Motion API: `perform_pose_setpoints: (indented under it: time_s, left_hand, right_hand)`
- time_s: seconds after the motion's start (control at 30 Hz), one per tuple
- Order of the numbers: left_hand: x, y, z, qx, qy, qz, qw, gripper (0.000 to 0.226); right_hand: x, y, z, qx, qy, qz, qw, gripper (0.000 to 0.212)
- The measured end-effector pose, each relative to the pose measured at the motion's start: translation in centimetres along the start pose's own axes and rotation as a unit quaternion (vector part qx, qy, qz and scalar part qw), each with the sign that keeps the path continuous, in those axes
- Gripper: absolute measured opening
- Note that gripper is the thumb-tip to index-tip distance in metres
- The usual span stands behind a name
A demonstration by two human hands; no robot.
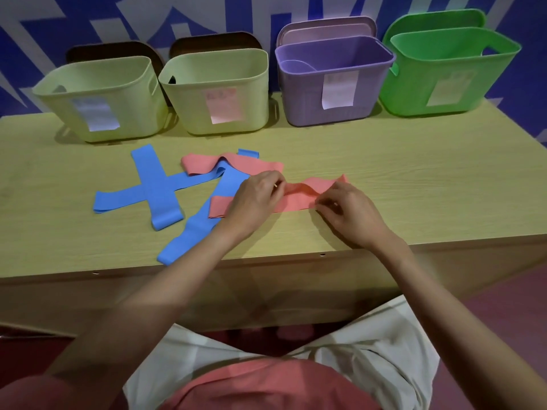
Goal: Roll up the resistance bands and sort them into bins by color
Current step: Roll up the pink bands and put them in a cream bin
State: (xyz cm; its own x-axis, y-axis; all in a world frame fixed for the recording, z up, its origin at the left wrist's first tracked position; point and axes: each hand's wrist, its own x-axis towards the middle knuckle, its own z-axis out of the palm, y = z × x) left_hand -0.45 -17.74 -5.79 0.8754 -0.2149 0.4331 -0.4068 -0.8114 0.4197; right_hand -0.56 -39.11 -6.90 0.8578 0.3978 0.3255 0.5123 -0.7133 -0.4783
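Observation:
A pink band [296, 198] lies flat across the table's middle, its centre humped up. My left hand [256, 199] pinches its upper edge near the middle. My right hand [346, 211] pinches its right end. A second pink band [257, 164] lies just behind. Two blue bands [154, 187] form a cross at the left, and a third blue band [195, 229] runs diagonally toward the front edge, passing under the pink ones. At the back stand two pale yellow bins [97, 113] [219, 99], a purple bin [331, 84] and a green bin [450, 75].
Each bin carries a paper label on its front, and lids lean against the wall behind them. The wooden table [414, 187] has its front edge close to my lap. The wall behind is blue with white shapes.

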Motion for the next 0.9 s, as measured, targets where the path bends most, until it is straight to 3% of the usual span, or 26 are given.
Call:
perform_pose_setpoints:
  time_s: [0.13, 0.4, 0.53, 0.7, 0.9]
  left_hand:
    - [-0.4, 0.0, 0.1, 0.009, 0.012, 0.013, 1.000, 0.011]
    - [-0.7, 0.0, 0.4, 0.014, 0.029, 0.029, 0.999, 0.012]
    - [-0.8, 0.1, 0.6, 0.049, 0.044, 0.080, 0.995, 0.012]
    - [-1.6, -0.4, 0.9, 0.089, 0.054, 0.163, 0.981, 0.009]
    - [-2.7, -1.0, 0.6, 0.055, 0.002, 0.144, 0.988, 0.014]
  right_hand:
    - [1.0, 0.3, -1.0, 0.079, 0.041, 0.081, 0.993, 0.018]
    - [2.7, 1.2, -0.4, 0.046, 0.110, 0.233, 0.965, 0.009]
    - [2.8, 1.7, -0.3, 0.020, 0.115, 0.272, 0.955, 0.012]
    - [2.8, 2.8, -0.7, 0.043, 0.123, 0.307, 0.943, 0.030]
    - [2.8, 2.9, -1.9, 0.037, 0.120, 0.311, 0.942, 0.022]
